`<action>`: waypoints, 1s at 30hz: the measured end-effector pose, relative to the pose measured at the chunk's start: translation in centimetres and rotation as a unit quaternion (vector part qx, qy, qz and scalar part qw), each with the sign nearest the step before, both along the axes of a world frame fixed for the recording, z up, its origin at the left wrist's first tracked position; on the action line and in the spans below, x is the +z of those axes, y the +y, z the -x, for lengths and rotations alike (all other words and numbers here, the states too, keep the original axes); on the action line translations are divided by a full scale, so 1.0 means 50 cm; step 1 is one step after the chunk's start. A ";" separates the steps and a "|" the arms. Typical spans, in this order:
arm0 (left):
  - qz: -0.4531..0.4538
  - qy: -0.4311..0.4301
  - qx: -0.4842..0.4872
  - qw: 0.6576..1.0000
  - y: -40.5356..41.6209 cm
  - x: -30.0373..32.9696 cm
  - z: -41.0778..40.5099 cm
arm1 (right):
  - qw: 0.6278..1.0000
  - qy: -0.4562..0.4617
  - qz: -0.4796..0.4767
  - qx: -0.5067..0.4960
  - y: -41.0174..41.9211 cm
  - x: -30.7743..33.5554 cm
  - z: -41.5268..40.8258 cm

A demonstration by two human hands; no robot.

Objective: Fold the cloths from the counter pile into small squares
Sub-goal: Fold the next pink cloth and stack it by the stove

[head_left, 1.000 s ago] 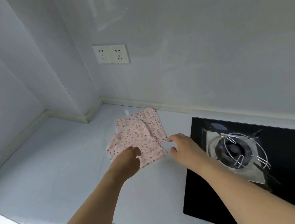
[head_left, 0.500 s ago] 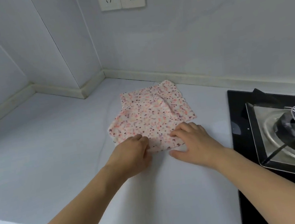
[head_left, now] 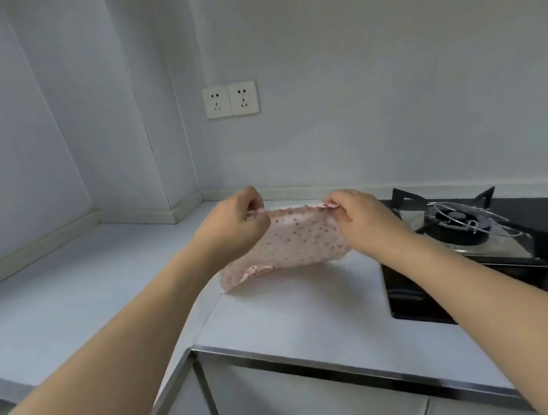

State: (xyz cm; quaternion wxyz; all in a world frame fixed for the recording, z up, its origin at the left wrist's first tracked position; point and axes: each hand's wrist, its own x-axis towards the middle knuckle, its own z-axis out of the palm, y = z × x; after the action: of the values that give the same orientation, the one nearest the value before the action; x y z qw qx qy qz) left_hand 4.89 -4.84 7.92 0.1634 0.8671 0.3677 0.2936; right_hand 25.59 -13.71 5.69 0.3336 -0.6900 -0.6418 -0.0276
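Fingers (head_left: 256,206) of the left hand (head_left: 233,226) and right hand (head_left: 358,216) are pinching the floral cloth's (head_left: 299,242) top corners, holding it just above the tabletop (head_left: 70,301). It is hanging with its long axis left-right. This looks like opening the cloth; next comes laying it flat.

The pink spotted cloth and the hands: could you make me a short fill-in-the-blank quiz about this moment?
1. The left hand and the right hand each pinch the top edge of the ____ cloth.
2. To the right of the cloth sits a gas ____ on the white counter.
3. On the wall behind are ____ power sockets.

Missing words: pink; stove; two
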 end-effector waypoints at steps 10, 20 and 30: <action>0.068 -0.028 -0.067 0.995 -0.126 0.136 0.083 | 0.996 0.079 0.003 -0.028 -0.185 0.179 0.041; 0.092 0.041 0.019 0.995 0.065 -0.032 0.006 | 0.986 0.034 0.138 -0.093 -0.007 0.019 -0.040; -0.136 0.038 0.039 0.989 0.142 -0.110 0.016 | 0.991 0.065 0.043 -0.107 0.038 -0.065 -0.036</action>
State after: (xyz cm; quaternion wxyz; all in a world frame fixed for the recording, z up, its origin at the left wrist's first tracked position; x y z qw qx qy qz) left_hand 4.09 2.28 2.44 0.0179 0.8768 0.3641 0.3135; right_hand 27.37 -11.79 2.42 0.3396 -0.7685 -0.5422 0.0091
